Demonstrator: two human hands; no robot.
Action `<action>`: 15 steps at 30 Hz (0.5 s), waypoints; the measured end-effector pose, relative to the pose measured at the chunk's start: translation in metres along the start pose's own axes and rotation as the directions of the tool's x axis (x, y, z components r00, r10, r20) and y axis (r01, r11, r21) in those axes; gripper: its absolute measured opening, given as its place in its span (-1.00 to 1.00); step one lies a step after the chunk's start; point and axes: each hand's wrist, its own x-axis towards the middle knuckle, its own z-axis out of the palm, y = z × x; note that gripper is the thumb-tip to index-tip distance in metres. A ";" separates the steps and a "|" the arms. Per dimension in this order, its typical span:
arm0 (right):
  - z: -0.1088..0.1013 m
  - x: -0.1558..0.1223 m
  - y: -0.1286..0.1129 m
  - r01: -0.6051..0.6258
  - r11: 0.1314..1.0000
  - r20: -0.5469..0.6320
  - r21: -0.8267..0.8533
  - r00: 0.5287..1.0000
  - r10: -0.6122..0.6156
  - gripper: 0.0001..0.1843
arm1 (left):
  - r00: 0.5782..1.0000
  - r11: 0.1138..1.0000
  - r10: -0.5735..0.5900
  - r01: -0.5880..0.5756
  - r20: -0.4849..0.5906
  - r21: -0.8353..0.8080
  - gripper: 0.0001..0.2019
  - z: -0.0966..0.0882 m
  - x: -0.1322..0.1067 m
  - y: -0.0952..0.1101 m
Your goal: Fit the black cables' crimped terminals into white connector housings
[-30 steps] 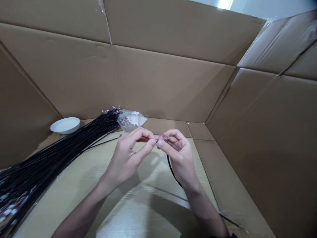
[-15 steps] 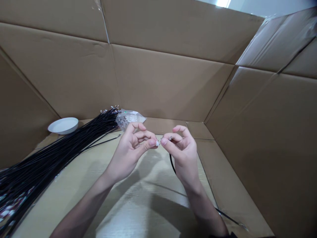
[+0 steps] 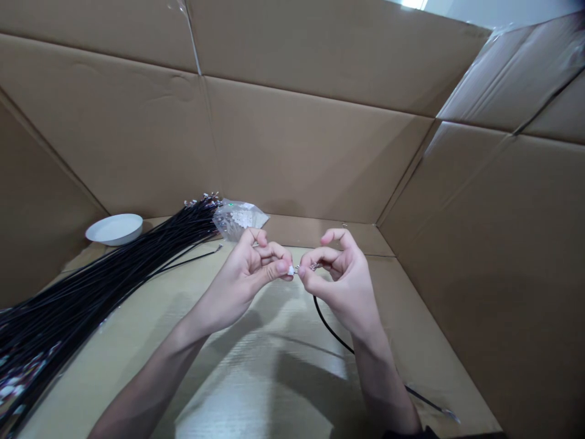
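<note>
My left hand (image 3: 247, 277) pinches a tiny white connector housing (image 3: 291, 269) between thumb and forefinger. My right hand (image 3: 340, 277) pinches the metal-tipped end of a black cable (image 3: 329, 327), just right of the housing; the tip touches or nearly touches it. The cable drops below my right hand and runs along the cardboard floor to its other end near the lower right (image 3: 450, 414). Both hands hover above the floor of a big cardboard box.
A thick bundle of black cables (image 3: 105, 280) lies on the left, ends pointing toward a clear plastic bag of white parts (image 3: 240, 217). A white bowl (image 3: 114, 228) sits in the far left corner. Cardboard walls (image 3: 320, 152) enclose the space.
Both hands have drifted slightly down and right. The fingers have shifted so the white housing shows at my left fingertips, meeting the cable tip.
</note>
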 end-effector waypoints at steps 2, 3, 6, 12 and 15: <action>0.001 0.000 0.001 -0.003 1.000 -0.005 0.004 1.000 0.003 -0.46 | 1.000 1.000 0.003 -0.003 -0.006 0.001 -0.66 0.000 0.000 0.000; 0.002 0.000 0.001 -0.004 1.000 -0.010 0.010 1.000 0.005 -0.45 | 1.000 1.000 0.007 -0.007 -0.006 0.001 -0.65 0.000 -0.001 0.000; 0.003 -0.001 0.003 0.017 1.000 -0.039 0.004 0.999 -0.017 -0.45 | 1.000 1.000 0.025 -0.025 -0.010 0.005 -0.62 0.000 -0.001 0.000; 0.007 -0.005 0.011 0.146 0.989 -0.097 -0.035 0.984 -0.149 -0.47 | 0.993 0.998 0.055 -0.055 -0.101 0.006 -0.63 0.004 -0.002 -0.002; 0.010 -0.006 0.015 0.177 0.984 -0.100 -0.010 0.979 -0.178 -0.49 | 0.983 0.995 0.085 -0.091 -0.161 -0.035 -0.63 0.010 -0.002 -0.005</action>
